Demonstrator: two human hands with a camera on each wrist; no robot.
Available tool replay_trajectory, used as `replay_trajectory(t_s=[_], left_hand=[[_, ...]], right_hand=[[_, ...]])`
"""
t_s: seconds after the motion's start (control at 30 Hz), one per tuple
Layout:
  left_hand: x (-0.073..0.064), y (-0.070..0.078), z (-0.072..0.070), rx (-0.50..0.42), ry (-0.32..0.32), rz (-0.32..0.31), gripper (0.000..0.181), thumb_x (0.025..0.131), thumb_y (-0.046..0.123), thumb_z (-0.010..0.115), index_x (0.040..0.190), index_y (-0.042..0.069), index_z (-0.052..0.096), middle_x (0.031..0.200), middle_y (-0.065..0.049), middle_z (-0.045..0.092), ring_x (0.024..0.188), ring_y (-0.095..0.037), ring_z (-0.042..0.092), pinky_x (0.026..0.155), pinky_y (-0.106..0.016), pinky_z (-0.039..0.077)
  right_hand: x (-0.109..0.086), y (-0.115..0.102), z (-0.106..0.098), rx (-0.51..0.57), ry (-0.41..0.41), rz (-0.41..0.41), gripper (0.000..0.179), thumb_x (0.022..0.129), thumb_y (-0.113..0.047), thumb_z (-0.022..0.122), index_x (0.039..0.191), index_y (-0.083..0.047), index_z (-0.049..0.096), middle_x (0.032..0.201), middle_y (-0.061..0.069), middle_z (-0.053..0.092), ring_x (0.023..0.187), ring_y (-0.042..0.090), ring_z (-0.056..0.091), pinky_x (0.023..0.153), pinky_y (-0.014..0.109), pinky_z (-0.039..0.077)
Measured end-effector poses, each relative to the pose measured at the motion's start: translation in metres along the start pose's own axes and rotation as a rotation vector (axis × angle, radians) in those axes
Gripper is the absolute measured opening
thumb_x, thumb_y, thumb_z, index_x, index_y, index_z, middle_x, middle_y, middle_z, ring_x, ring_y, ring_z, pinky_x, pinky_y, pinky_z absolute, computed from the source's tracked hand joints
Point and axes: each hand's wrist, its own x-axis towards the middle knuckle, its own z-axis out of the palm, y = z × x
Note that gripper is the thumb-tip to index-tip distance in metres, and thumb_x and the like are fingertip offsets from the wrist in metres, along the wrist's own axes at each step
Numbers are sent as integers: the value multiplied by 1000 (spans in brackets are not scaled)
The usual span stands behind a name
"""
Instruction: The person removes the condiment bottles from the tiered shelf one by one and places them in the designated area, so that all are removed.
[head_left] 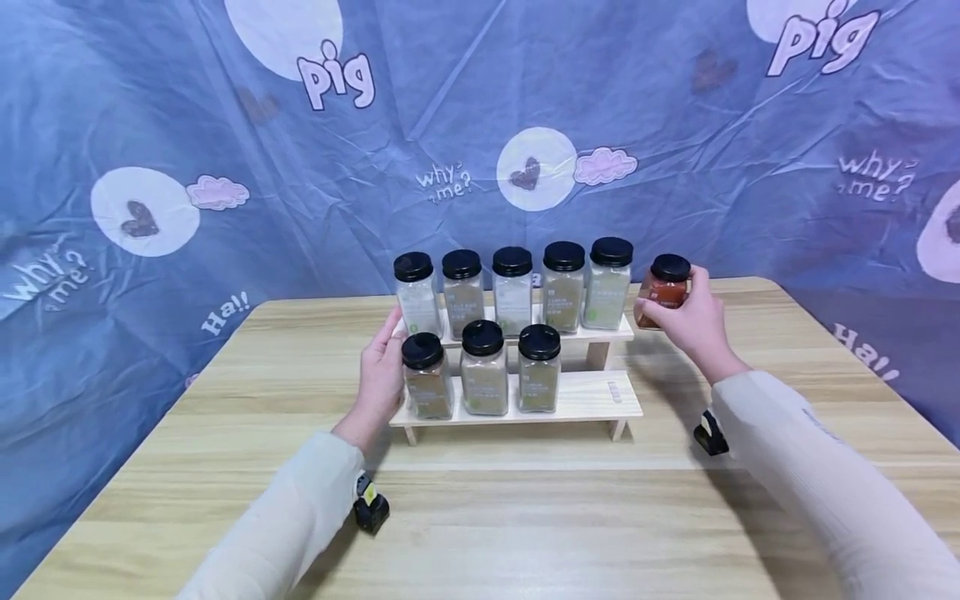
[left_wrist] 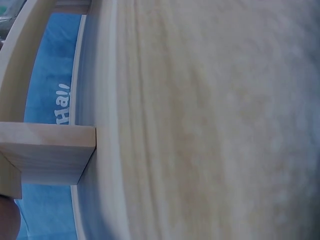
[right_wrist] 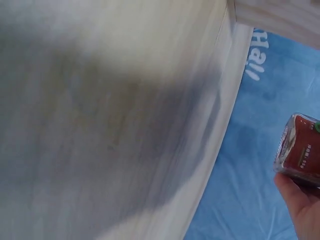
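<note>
My right hand (head_left: pixel 693 321) pinches a spice jar of red powder (head_left: pixel 666 293) with a black lid, held up off the right end of the rack's upper shelf. In the right wrist view that red jar (right_wrist: pixel 306 147) shows its label, with fingers (right_wrist: pixel 295 200) against it. My left hand (head_left: pixel 381 371) grips the left end of the two-tier wooden rack (head_left: pixel 585 406); jars hide part of its fingers. The left wrist view catches one fingertip (left_wrist: pixel 7 220) beside a wooden piece of the rack (left_wrist: pixel 50 150).
Several black-lidded spice jars (head_left: pixel 513 292) line the upper shelf. Three more jars (head_left: pixel 484 379) stand on the lower shelf, toward its left and middle. The rack is on a wood-grain table (head_left: pixel 510 517), with a blue printed cloth (head_left: pixel 420 108) hanging behind.
</note>
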Motion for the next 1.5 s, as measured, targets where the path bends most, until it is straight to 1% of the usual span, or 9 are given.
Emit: replay_trajectory(t_s=[0.33,0.8,0.9,1.0,1.17,1.23,1.33,1.43,1.5], left_hand=[[0,-1,2,-11,6,28,46,94,7,40,140,6,38,147,-5,35,134,-17,33,111,-29,30],[-1,-2,0,-17,-20,28,46,95,7,39,140,10,40,149,-4,32,136,-17,28,113,-31,26],[-1,-2,0,-25,-18,30,46,95,6,39,140,9,40,149,-4,31,136,-17,28,112,-31,28],[-1,-2,0,-27,-13,32,46,95,7,39,140,9,40,149,-5,32,135,-18,29,112,-31,28],[-1,-3,-1,-31,-19,25,46,95,7,39,141,10,39,149,-5,32,135,-18,30,111,-31,29],[-1,-3,-1,-32,-19,17,46,95,7,39,141,11,39,149,-5,32,134,-18,31,111,-31,30],[-1,-3,-1,-27,-17,18,46,95,7,39,141,11,39,148,-6,33,134,-18,32,111,-31,30],[-1,-3,-1,-27,-18,23,45,95,8,39,141,10,39,148,-7,34,134,-19,32,110,-32,31],[-1,-3,-1,-24,-19,24,45,95,8,39,141,10,40,147,-7,34,133,-18,33,110,-32,31]], right_hand=[[12,13,7,95,-115,89,79,80,-19,69,139,2,22,130,30,44,117,39,45,99,50,40],[19,28,15,163,-224,123,74,81,-7,65,137,7,17,131,34,36,120,43,39,102,51,38],[19,31,18,181,-238,115,69,82,-6,65,132,8,19,129,32,37,118,40,41,97,42,44],[19,33,20,220,-268,106,67,83,-4,64,130,7,18,127,30,38,114,38,43,83,27,52],[21,36,23,240,-293,98,67,82,-1,63,129,8,17,126,31,37,113,37,43,68,9,47],[21,37,23,227,-296,96,68,82,-2,64,130,9,17,127,31,37,114,37,43,72,11,47],[20,35,20,205,-319,101,73,82,-5,65,133,10,14,129,33,35,117,40,40,92,30,47],[20,28,15,175,-349,112,83,82,-8,67,138,8,8,130,35,35,120,43,38,105,50,33],[20,19,8,169,-359,115,91,81,-10,68,142,6,2,129,38,34,119,46,37,106,55,29]])
